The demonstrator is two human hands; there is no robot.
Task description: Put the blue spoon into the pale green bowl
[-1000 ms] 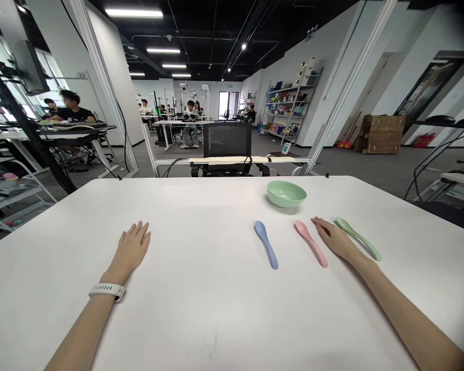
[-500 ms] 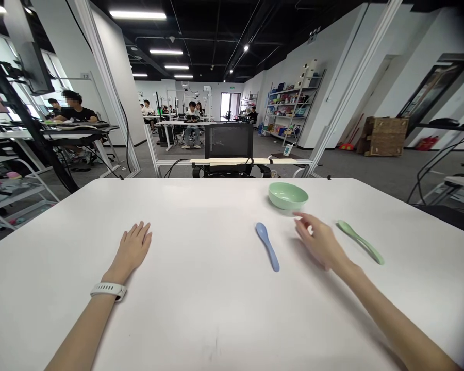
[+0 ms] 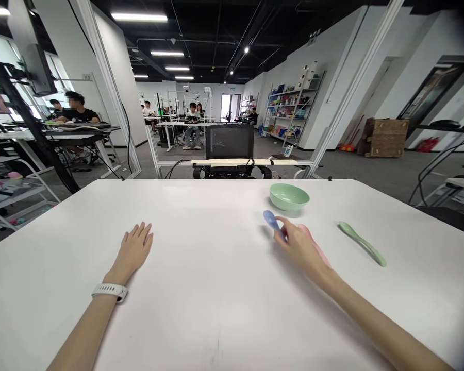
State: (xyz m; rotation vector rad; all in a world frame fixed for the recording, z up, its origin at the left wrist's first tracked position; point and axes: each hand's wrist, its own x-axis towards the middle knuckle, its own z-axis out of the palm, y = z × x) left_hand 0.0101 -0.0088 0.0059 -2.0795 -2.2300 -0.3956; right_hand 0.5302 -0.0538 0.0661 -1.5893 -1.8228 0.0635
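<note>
My right hand (image 3: 299, 247) is closed on the blue spoon (image 3: 271, 220), whose bowl end sticks out past my fingers toward the green bowl (image 3: 289, 196). The pink spoon (image 3: 313, 240) lies on the white table (image 3: 216, 288) partly hidden behind that hand. A green spoon (image 3: 361, 242) lies further right, untouched. My left hand (image 3: 133, 251) rests flat on the table with fingers stretched out, a white watch (image 3: 109, 291) on its wrist, holding nothing.
A black chair back (image 3: 229, 141) stands beyond the table's far edge. Other people sit at desks far back left and centre. Shelving (image 3: 290, 111) lines the right wall, with a brown box (image 3: 384, 135) on the floor.
My right hand left the spot between the pink and green spoons, crossed left over the pink spoon and closed on the blue spoon, which has shifted toward the bowl. My left hand stayed put.
</note>
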